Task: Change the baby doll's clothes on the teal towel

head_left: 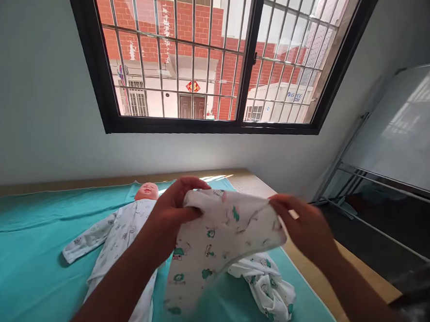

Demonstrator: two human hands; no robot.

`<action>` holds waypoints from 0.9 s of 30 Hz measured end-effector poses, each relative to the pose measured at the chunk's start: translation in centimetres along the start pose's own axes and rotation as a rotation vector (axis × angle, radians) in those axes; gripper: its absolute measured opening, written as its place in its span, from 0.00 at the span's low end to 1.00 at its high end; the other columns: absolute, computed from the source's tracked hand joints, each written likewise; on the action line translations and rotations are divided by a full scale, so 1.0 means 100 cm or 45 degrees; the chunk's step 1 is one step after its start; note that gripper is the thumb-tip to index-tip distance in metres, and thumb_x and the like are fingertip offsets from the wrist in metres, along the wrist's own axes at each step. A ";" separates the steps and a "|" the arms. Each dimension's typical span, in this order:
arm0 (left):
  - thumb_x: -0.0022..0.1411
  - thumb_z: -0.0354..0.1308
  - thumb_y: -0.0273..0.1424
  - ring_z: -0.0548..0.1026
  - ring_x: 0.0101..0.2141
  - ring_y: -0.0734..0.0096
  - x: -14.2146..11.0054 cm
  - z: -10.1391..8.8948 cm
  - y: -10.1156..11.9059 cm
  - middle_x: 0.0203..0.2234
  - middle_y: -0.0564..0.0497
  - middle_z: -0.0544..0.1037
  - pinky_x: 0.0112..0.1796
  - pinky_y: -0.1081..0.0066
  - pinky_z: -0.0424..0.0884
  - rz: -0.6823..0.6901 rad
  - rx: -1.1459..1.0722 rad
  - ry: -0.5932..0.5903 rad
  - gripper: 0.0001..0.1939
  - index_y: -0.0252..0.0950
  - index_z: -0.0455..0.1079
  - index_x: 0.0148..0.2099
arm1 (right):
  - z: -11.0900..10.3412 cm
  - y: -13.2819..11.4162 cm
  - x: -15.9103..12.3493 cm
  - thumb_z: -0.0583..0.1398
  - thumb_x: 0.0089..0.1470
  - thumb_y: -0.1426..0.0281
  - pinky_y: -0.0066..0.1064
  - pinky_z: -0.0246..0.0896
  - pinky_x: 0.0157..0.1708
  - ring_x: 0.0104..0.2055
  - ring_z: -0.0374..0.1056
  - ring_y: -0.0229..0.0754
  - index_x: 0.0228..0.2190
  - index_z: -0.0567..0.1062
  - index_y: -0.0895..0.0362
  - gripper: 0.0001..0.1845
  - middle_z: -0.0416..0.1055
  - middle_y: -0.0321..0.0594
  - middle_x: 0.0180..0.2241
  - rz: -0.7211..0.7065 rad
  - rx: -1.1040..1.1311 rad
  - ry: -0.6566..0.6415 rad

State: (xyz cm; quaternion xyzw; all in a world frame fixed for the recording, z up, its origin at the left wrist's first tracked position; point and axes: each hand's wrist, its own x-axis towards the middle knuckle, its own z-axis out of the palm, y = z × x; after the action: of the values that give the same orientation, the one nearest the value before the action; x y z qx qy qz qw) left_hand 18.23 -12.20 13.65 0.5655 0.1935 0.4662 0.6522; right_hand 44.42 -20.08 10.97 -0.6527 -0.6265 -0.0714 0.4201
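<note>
Both of my hands hold up a white baby garment [221,229] printed with small green and pink figures; its exact kind I cannot make out. My left hand [173,217] grips its upper left edge between thumb and fingers. At the upper right corner, my right hand [302,224] pinches the cloth, a little blurred. The lower end of the garment hangs down and is smeared by motion. Behind my left forearm lies a baby doll [147,191] on its back, dressed in a white printed outfit [123,233] with one sleeve stretched out to the left.
A crumpled white cloth [270,290] with a similar green print lies right of the held garment. Under everything spreads a teal sheet [31,247] on a wooden table [303,263]. A barred window [210,126] is behind, and a whiteboard [403,124] on a metal stand is at right.
</note>
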 end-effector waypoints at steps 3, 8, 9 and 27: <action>0.50 0.60 0.22 0.74 0.29 0.70 0.003 -0.008 0.019 0.38 0.50 0.75 0.23 0.77 0.70 0.040 0.079 -0.012 0.16 0.37 0.70 0.43 | -0.030 -0.015 0.021 0.54 0.61 0.60 0.31 0.60 0.33 0.31 0.69 0.40 0.34 0.72 0.53 0.12 0.74 0.35 0.29 0.006 -0.068 0.287; 0.53 0.62 0.24 0.75 0.34 0.70 0.003 0.000 0.029 0.45 0.50 0.74 0.28 0.76 0.72 0.132 -0.016 -0.039 0.12 0.37 0.72 0.42 | -0.018 -0.059 0.004 0.58 0.58 0.56 0.35 0.64 0.41 0.40 0.70 0.43 0.37 0.72 0.52 0.13 0.74 0.37 0.37 0.006 0.310 -0.162; 0.54 0.61 0.25 0.75 0.34 0.70 0.002 0.004 0.028 0.44 0.50 0.75 0.29 0.75 0.72 0.089 -0.080 -0.096 0.13 0.38 0.72 0.44 | -0.010 -0.069 -0.003 0.62 0.54 0.56 0.37 0.64 0.45 0.44 0.69 0.46 0.43 0.71 0.51 0.17 0.73 0.39 0.42 0.014 0.428 -0.313; 0.57 0.62 0.35 0.74 0.33 0.71 -0.024 -0.055 -0.023 0.32 0.53 0.75 0.37 0.68 0.71 -0.159 0.560 -0.330 0.14 0.37 0.70 0.45 | 0.027 -0.107 0.008 0.71 0.36 0.63 0.32 0.66 0.27 0.27 0.71 0.44 0.38 0.79 0.57 0.24 0.76 0.39 0.24 0.853 1.462 -0.596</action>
State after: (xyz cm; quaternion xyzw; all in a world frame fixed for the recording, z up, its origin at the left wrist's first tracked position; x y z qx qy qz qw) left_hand 13.63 -10.93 9.31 0.7357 0.2398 0.2954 0.5604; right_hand 34.02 -19.25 14.71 -0.4837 -0.4043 0.5460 0.5518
